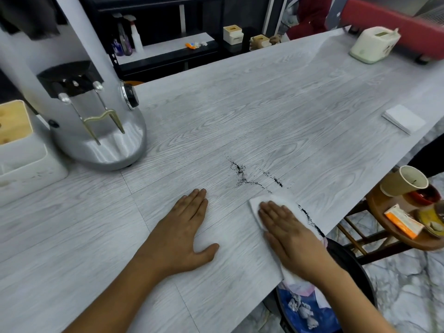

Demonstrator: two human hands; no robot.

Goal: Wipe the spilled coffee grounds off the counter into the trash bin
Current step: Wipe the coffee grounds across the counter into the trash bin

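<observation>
While flat on tissue (271, 200), right hand (292, 236), grounds (240, 174) ahead.

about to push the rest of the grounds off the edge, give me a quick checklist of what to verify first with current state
1. White paper napkin flat under the right hand: ok.
2. Round black trash bin with blue liner below the counter edge beside that hand: ok.
3. Line of dark coffee grounds swept to the napkin's right edge, near the drop: ok.
4. Scattered grounds patch beyond the napkin cleared: not ok, it lies on the grey wood-grain counter.
5. Left hand flat on the counter, clear of the grounds: ok.
6. Grounds will land inside the bin rather than on the floor: cannot tell.
</observation>
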